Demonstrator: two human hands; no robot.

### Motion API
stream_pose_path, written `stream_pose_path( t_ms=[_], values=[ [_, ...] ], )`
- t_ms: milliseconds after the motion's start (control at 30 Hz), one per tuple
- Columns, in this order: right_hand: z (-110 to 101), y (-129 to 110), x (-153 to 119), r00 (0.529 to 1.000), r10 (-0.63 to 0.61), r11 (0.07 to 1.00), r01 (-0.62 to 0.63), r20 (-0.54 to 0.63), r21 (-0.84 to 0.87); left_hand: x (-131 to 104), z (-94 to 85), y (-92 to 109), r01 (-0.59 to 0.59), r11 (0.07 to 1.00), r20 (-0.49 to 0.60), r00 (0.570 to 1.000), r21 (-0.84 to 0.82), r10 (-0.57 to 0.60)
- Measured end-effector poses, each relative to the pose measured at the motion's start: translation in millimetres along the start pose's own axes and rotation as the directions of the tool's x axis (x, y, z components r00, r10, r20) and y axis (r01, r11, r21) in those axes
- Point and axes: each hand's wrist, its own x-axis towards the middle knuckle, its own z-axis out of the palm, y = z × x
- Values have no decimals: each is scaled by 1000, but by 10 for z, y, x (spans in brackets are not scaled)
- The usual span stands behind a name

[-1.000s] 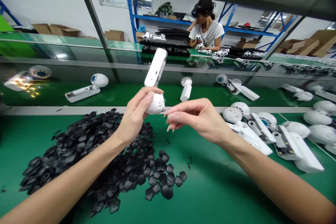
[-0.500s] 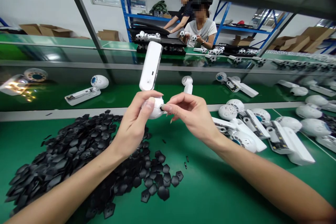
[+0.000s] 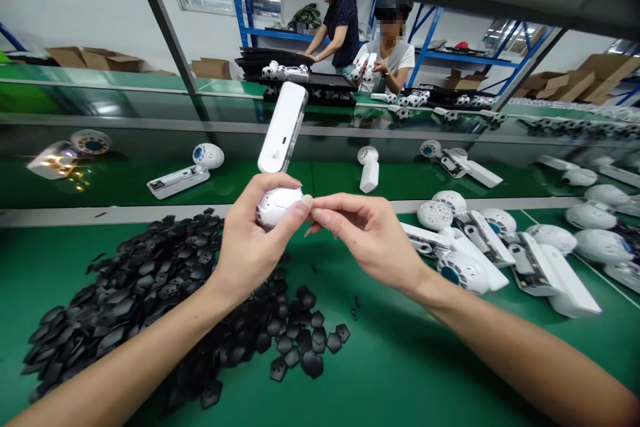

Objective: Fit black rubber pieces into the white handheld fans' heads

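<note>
Near the centre of the frame, your left hand [image 3: 253,233] wraps its grip around the ball-shaped head [image 3: 277,205] of a white device with a long flat handle [image 3: 283,127], which slants upward. Your right hand [image 3: 367,237] makes a narrow pinch beside your left thumb tip; I cannot tell whether it holds anything. Matte black pentagonal pieces [image 3: 135,287] lie heaped on the green surface [image 3: 400,367] at lower left.
</note>
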Motion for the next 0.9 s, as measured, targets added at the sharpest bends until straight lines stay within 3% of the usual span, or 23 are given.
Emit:
stream_pose_path(
  t_ms=[100, 200, 267, 333, 433, 567, 733, 833, 900],
  values=[
    [-104, -89, 37, 1000, -29, 999, 29, -9, -40, 26, 7, -23, 19, 999, -15, 1000, -51, -20],
    [-224, -160, 26, 998, -41, 989, 34, -48, -144, 53, 22, -87, 71, 974, 4, 997, -215, -72],
    [-293, -178, -45, 1000, 0, 965, 1, 2, -261, 81, 27, -144, 111, 948, 17, 994, -297, -111],
    [-341, -170, -172, 987, 90, 904, -26, 131, -426, 118, 24, -201, 126, 937, 19, 992, -325, -127],
    [-379, -122, -415, 903, 268, 742, 29, 336, -670, 184, 9, -263, 111, 935, 4, 993, -337, -117],
    [-408, -55, -669, 795, 348, 629, 195, 497, -752, 266, -23, -297, 134, 923, 20, 991, -361, -136],
    [-400, 29, -798, 709, 238, 470, 514, 664, -717, 353, -81, -311, 222, 885, 154, 973, -409, -173],
    [-368, 94, -827, 645, 94, 326, 700, 758, -636, 377, -100, -255, 274, 845, 242, 954, -459, -177],
    [-342, 128, -836, 600, -13, 240, 778, 800, -580, 388, -103, -182, 363, 801, 263, 928, -476, -265]
  ],
)
